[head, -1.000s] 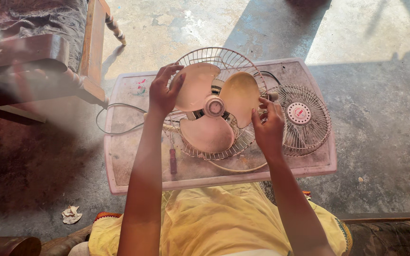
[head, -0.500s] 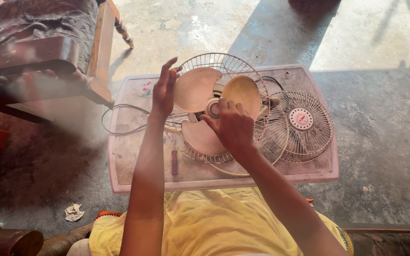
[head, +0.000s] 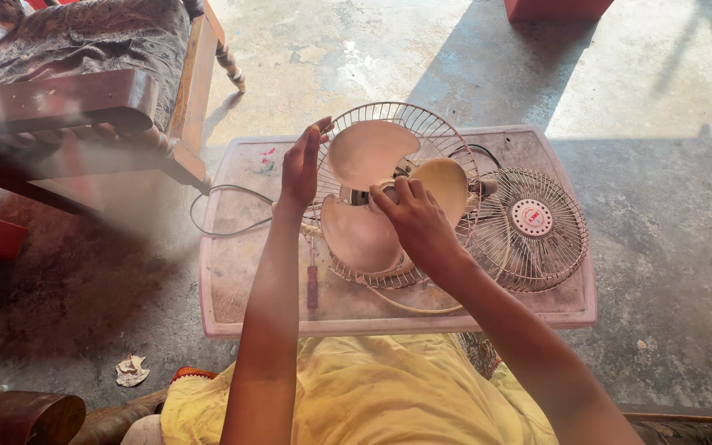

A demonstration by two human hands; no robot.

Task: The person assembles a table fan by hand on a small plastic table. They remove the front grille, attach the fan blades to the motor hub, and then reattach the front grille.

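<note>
While the dusty pink counter (head: 241, 288) stands on concrete floor (head: 661, 247), your right hand (head: 418, 227) pinches the fan blade hub (head: 389, 191); your left hand (head: 301, 165), open, steadies the rear guard (head: 422, 124).

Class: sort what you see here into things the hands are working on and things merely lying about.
In hand: left hand on rear grille; right hand at the fan blades.

Lying about: front grille, red-handled screwdriver, cord, crumpled paper, wooden chair.

Fan hub hidden from us under our right hand (head: 418, 222), our left palm (head: 301, 169) turned away, wooden chair (head: 84, 99) cut off at the left edge, red screwdriver (head: 312, 284) tip behind our forearm, crumpled scrap (head: 131, 370) too small to tell.
</note>
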